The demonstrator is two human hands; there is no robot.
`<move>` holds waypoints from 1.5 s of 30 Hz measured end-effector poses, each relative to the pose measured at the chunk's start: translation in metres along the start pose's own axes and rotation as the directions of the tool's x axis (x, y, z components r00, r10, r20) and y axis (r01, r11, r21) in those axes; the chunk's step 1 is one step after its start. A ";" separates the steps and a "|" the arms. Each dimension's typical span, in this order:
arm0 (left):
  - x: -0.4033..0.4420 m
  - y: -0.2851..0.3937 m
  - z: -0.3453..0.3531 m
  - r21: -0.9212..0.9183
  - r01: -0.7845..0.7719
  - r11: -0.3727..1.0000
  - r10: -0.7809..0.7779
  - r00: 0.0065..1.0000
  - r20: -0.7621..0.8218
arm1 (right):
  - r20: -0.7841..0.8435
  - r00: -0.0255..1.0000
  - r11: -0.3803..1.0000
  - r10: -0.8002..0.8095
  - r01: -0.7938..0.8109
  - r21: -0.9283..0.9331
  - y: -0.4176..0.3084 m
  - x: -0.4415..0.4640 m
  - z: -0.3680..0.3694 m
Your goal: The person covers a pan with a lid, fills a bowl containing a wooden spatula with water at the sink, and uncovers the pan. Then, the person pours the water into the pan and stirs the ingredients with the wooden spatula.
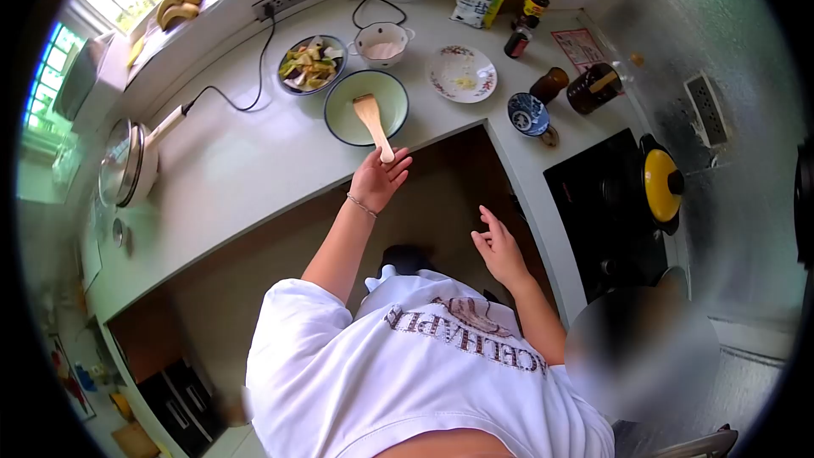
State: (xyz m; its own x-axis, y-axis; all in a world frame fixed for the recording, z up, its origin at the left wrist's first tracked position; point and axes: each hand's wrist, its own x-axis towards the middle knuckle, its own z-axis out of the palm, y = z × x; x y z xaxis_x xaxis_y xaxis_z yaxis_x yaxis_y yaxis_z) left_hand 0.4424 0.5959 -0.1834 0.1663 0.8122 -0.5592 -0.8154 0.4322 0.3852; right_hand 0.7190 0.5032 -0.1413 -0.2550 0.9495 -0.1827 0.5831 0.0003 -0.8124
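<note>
My left hand [379, 180] is at the counter's front edge, palm turned up and fingers stretched out. The handle end of a wooden spatula [371, 123] overlaps its fingertips; whether they touch I cannot tell. The spatula's blade lies inside a green-white bowl [337, 117], and its handle crosses the rim. My right hand [500, 248] hangs in the air in front of the counter, holding nothing, with thumb and fingers apart. Behind the bowl stand a dish of cut vegetables [310, 64] and a small two-handled bowl [381, 45] with something pale in it.
Right of the bowls are a floral plate [462, 74] with chopped bits, a blue patterned bowl [528, 114], dark jars [593, 89] and sauce bottles [518, 41]. A yellow-lidded pot [662, 185] sits on the black cooktop [606, 212]. A cord [263, 76] crosses the counter to a pan [140, 165].
</note>
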 end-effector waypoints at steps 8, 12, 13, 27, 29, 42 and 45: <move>0.011 -0.026 0.000 0.021 -0.061 0.998 0.062 0.995 -0.072 | -0.155 0.972 0.984 0.176 -0.175 0.021 0.037 -0.043 -0.010; -0.005 -0.044 0.008 0.033 -0.011 0.999 0.014 0.997 -0.082 | -0.284 0.916 0.958 0.282 -0.284 0.038 0.059 -0.083 -0.010; -0.010 -0.050 0.015 0.022 0.023 0.999 -0.020 0.995 -0.096 | -0.310 0.904 0.955 0.296 -0.290 0.066 0.058 -0.093 -0.014; -0.069 -0.298 0.148 0.727 0.445 0.522 -0.741 0.658 0.130 | -0.955 0.272 0.975 0.114 -0.216 0.055 0.077 -0.332 -0.211; -0.077 -0.329 0.153 0.736 0.460 0.496 -0.753 0.650 0.101 | -0.985 0.142 0.963 0.100 -0.261 0.060 0.102 -0.379 -0.229; -0.107 -0.377 0.130 0.701 0.496 0.513 -0.649 0.758 -0.062 | -0.858 0.072 0.856 0.509 0.065 0.513 0.195 -0.421 -0.331; -0.094 -0.369 0.112 0.693 0.499 0.521 -0.614 0.783 -0.103 | -0.662 0.724 0.955 0.191 0.020 0.297 0.169 -0.363 -0.305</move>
State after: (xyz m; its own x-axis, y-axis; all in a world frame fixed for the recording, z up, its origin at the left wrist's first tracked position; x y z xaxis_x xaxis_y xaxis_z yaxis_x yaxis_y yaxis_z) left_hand 0.7903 0.4036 -0.1903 0.5736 0.3305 -0.7495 0.0427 0.9017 0.4303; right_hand 1.1455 0.2546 -0.0433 0.4377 0.8956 0.0790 0.3223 -0.0743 -0.9437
